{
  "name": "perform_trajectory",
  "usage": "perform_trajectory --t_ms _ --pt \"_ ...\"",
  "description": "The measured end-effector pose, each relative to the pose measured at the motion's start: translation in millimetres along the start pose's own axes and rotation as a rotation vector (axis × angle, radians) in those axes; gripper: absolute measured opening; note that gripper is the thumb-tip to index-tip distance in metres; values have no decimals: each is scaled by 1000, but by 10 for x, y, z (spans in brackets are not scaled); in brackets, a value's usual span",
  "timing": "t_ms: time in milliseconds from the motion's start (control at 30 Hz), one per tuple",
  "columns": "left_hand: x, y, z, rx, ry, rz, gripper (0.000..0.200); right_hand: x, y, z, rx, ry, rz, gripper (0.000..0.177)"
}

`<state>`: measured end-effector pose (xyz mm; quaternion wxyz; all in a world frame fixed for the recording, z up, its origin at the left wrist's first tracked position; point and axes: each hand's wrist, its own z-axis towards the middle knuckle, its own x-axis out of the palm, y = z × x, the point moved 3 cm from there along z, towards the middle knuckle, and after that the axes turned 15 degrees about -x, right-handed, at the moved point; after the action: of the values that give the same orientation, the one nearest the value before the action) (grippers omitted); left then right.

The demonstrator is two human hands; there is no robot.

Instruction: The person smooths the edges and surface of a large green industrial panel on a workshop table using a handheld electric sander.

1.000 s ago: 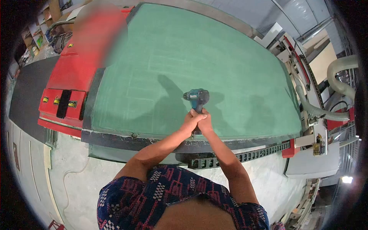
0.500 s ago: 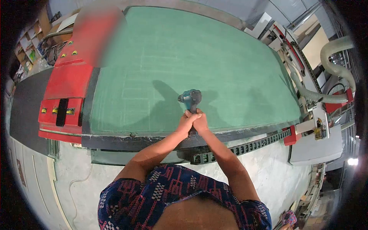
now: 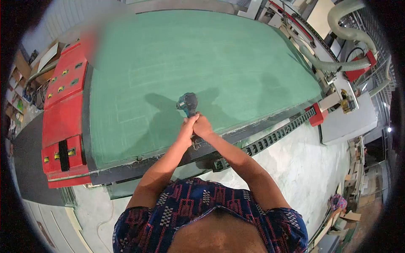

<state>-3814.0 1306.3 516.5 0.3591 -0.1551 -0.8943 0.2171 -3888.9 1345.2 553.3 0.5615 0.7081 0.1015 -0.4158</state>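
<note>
A teal and black cordless drill (image 3: 187, 102) is held out in front of me over the green bed (image 3: 236, 55) of a large machine. Both hands meet at its handle. My left hand (image 3: 185, 130) is closed at the handle's lower left side, and my right hand (image 3: 203, 126) wraps it from the right. The fingers overlap, so part of the grip is hidden. The drill's nose points left, and its dark shadow falls on the green surface.
Red machine housing (image 3: 63, 120) runs along the left. A black cable chain (image 3: 270, 141) lies along the bed's front edge. At the right stand the gantry (image 3: 348, 95) and a ribbed grey hose (image 3: 337, 66). Pale floor (image 3: 295, 181) shows below.
The view has turned, so the bed and machine appear tilted. Both hands and the drill now sit further left and slightly higher in the picture, with the grip unchanged.
</note>
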Motion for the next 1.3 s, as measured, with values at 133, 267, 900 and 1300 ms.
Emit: perform_trajectory --t_ms 133,267,900,1300 --pt "-32 17 80 -70 -2 22 62 11 9 1 13 16 -17 54" --pt "-12 -11 14 -77 -79 73 61 52 -29 8 -10 6 -55 47" --pt "105 165 -134 62 72 -39 39 -17 -54 -309 -42 -122 61 44" --pt "530 988 -563 21 39 -11 26 -341 -262 -1303 -97 -255 114 47"
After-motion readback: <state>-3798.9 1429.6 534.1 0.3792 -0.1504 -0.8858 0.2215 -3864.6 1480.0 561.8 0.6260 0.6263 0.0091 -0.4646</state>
